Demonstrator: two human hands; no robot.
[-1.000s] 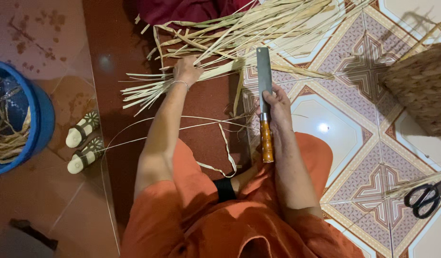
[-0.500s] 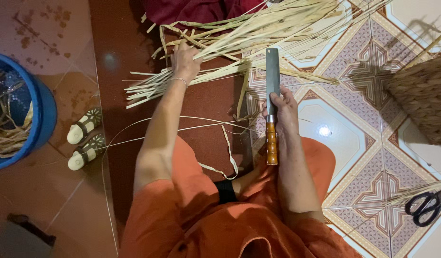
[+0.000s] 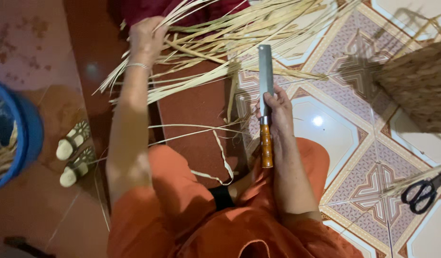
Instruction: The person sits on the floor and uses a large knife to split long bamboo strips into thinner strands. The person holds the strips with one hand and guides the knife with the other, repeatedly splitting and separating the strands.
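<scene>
**Entry: seated strip-sorting with blade in hand**

Landmark: the pile of pale reed strips (image 3: 230, 33), spread across the floor in front of the seated person.

Left hand (image 3: 145, 38): reached out to the near left edge of the pile, fingers closed around several strips; a thin bracelet sat on the wrist.

Right hand (image 3: 277, 112): clamped on a flat-bladed knife (image 3: 265, 105) with an orange wooden handle, held upright just below the pile, blade tip pointing toward it.

Step judged in hand: picking out a strip from the pile. The next move would call for drawing one strip free without dragging its neighbours, then bringing it to the blade.

Also present: loose strips (image 3: 215, 148) over the orange-clad lap; woven basket (image 3: 416, 86) to the right of the pile; black scissors (image 3: 423, 193) well below the basket; blue tub (image 3: 22, 138) far left of the pile, sandals (image 3: 75, 155) beside it.
</scene>
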